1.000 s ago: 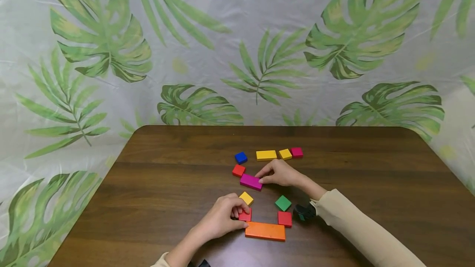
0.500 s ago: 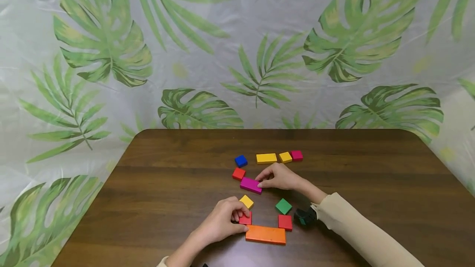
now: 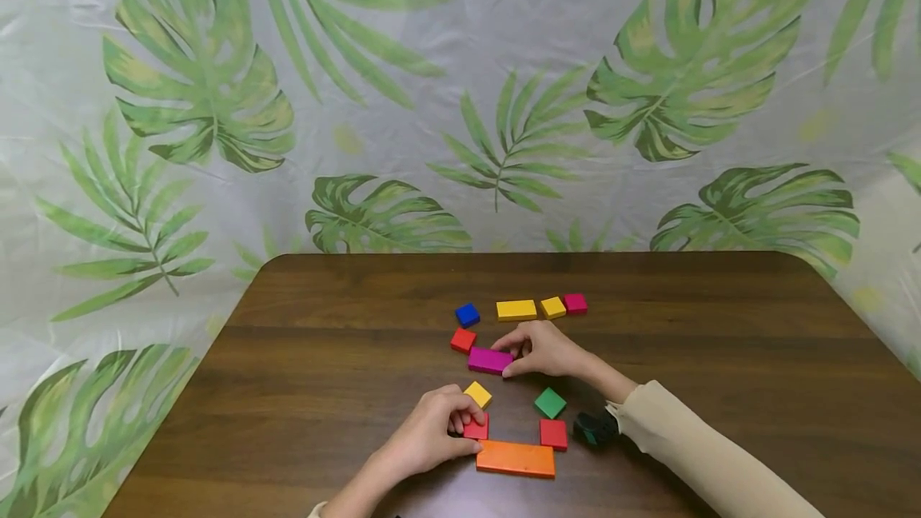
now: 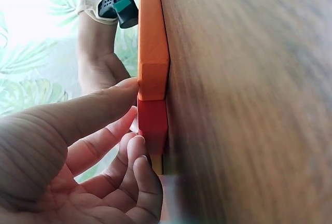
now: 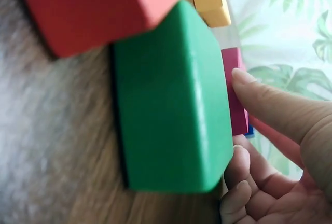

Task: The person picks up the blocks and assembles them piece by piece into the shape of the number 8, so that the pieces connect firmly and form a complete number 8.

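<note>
My right hand [image 3: 547, 348] pinches the right end of a purple rectangular block [image 3: 489, 360] between thumb and fingers. That block lies on the table, its left end by a red square block [image 3: 463, 340]. Nearer me, my left hand [image 3: 435, 430] rests its thumb at the left end of a long orange block [image 3: 516, 460]. Its loosely bent fingers touch another red square block [image 4: 152, 125], partly covered by them in the head view. A yellow square block [image 3: 478, 395] sits just beyond those fingers. In the right wrist view, a green block [image 5: 166, 105] fills the foreground.
A third red block [image 3: 553, 435] stands at the orange block's right end, below the green one. Farther back lie a blue block [image 3: 468, 315], a yellow rectangular block [image 3: 516, 310], a small yellow block [image 3: 553, 308] and a pink block [image 3: 576, 304]. A leaf-patterned cloth [image 3: 388, 126] hangs behind the table.
The right hand has shifted the purple block slightly right and turned it straighter, its thumb now lower at the near corner. The left hand keeps its place. The head view has tilted up slightly.
</note>
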`<state>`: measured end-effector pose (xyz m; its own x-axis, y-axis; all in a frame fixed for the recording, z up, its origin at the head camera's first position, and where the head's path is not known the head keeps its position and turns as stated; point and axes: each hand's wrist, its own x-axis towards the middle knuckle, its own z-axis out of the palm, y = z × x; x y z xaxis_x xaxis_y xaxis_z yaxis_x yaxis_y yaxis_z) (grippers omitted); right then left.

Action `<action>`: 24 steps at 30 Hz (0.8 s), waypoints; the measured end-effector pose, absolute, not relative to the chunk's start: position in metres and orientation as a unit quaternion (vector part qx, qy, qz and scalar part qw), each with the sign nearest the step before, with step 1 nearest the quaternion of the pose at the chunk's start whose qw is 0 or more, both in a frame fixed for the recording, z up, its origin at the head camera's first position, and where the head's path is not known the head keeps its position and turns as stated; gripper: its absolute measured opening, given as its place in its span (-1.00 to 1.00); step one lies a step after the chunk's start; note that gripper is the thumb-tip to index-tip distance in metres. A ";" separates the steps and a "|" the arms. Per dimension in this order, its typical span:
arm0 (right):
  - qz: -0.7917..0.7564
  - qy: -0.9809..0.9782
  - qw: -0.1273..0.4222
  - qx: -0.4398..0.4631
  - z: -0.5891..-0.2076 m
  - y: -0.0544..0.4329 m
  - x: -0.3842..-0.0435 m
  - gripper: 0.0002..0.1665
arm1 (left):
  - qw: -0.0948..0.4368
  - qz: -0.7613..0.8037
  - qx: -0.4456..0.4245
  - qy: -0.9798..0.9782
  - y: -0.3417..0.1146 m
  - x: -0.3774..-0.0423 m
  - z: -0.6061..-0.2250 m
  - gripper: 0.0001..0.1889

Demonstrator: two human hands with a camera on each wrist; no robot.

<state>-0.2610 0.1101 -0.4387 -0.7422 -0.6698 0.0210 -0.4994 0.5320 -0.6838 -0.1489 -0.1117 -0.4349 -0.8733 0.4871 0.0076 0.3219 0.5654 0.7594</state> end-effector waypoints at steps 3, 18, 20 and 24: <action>-0.346 0.866 0.111 -0.344 -0.440 0.115 -0.261 -0.58 | 0.102 0.403 0.229 0.880 -0.111 -0.149 -0.435 -0.79; -0.352 0.848 0.079 -0.388 -0.445 0.123 -0.264 -0.66 | 0.093 0.408 0.235 0.878 -0.111 -0.149 -0.435 -0.80; -0.356 0.844 0.077 -0.393 -0.446 0.123 -0.264 -0.69 | 0.094 0.408 0.234 0.877 -0.111 -0.149 -0.435 -0.80; -0.357 0.843 0.077 -0.394 -0.448 0.124 -0.264 -0.70 | 0.095 0.408 0.236 0.877 -0.111 -0.148 -0.435 -0.80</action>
